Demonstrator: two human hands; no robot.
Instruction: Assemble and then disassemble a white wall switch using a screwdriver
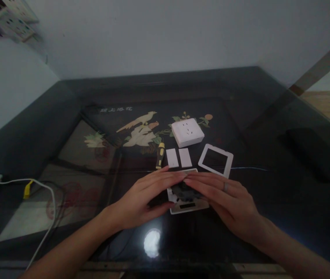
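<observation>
A white switch plate (189, 208) with a dark part (188, 193) on it lies near the table's front. My left hand (146, 195) covers its left side, fingers together over the dark part. From the right, my right hand (229, 197), with a ring on one finger, rests its fingertips on the same dark part. Beyond the hands lie two white rectangular pieces (172, 158), a white frame (229, 162) and a yellow-and-black screwdriver (160, 156). A white socket box (187, 131) sits behind them. The fingers hide part of the plate.
The glossy black table (255, 116) has a bird-and-flower picture. A white cable (54, 201) with a yellow tag (28, 190) runs along the left. A dark flat object (316, 153) lies at the right. Sockets (15, 25) hang on the wall at upper left.
</observation>
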